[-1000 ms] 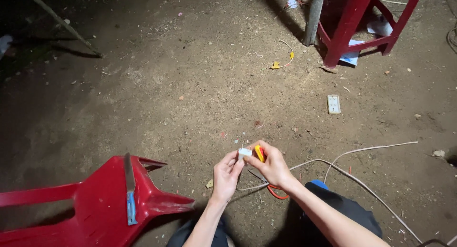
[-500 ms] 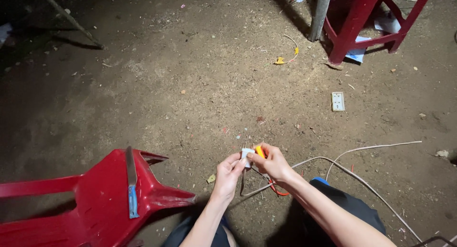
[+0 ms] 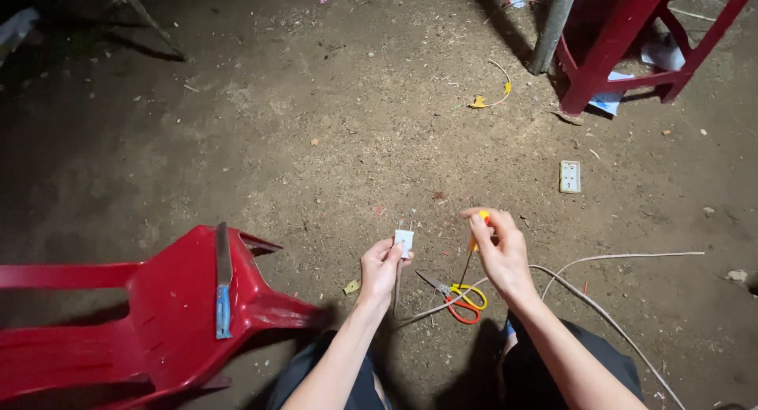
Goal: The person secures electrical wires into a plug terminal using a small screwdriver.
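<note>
My left hand (image 3: pixel 380 266) pinches a small white plug-like block (image 3: pixel 404 240) with thin wire ends sticking up from it. A white cable (image 3: pixel 600 303) runs from the block down and off to the right across the dirt. My right hand (image 3: pixel 499 248) is apart from the left and holds a yellow-handled screwdriver (image 3: pixel 476 238), its shaft pointing down. Scissors with orange and yellow handles (image 3: pixel 462 301) lie on the ground between my hands.
A tipped red plastic chair (image 3: pixel 142 315) lies at the lower left with a blue-handled tool (image 3: pixel 223 280) resting on it. A white socket plate (image 3: pixel 570 176) lies on the dirt to the right. A red stool (image 3: pixel 624 47) and a grey post (image 3: pixel 553 23) stand at the top right.
My hands were together on the white block with the screwdriver at it. Now the right hand has drawn away to the right with the screwdriver, and the left keeps the block.
</note>
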